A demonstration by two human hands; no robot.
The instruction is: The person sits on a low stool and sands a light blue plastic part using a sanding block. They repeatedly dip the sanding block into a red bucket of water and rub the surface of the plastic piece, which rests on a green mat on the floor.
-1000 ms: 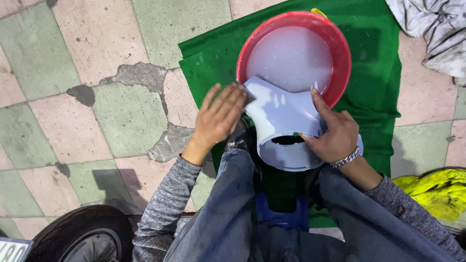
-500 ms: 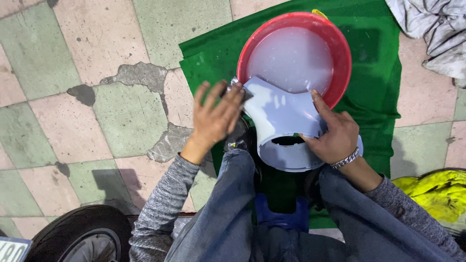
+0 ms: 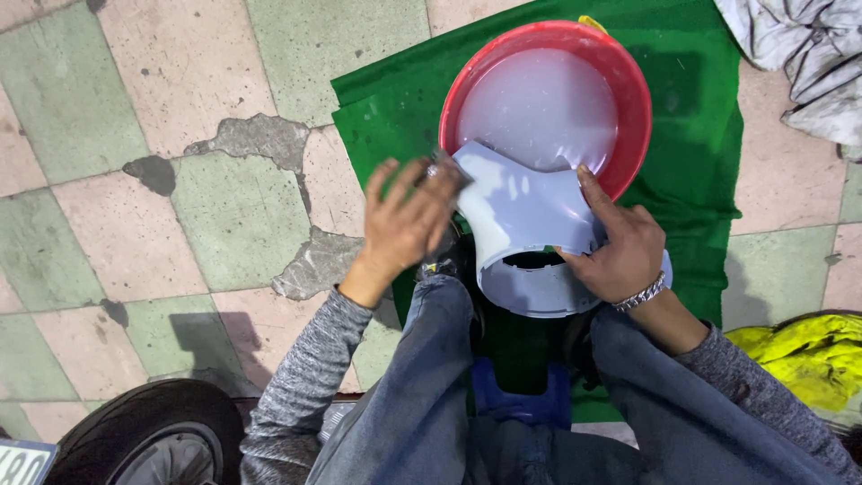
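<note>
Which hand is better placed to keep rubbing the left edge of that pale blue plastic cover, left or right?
Left, probably. The left hand presses a small dark pad against the cover at its left edge. The right hand is busy gripping the cover's right side, steadying it over the red basin.

White plate [image 3: 22, 462], dark characters, bottom-left corner beside tyre [image 3: 144, 431].

- The basin [image 3: 628, 81] sits on the mat [image 3: 700, 144], which lies on the tiled floor [image 3: 135, 207].
- The plastic cover [image 3: 525, 224] leans on the basin's near rim, above the person's knees.
- The left hand [image 3: 404, 224] rests on the cover's left edge, the right hand [image 3: 620, 247] on its right.
- A tyre [image 3: 144, 431] lies at the lower left.
- A cloth [image 3: 808, 54] lies at the upper right.
</note>
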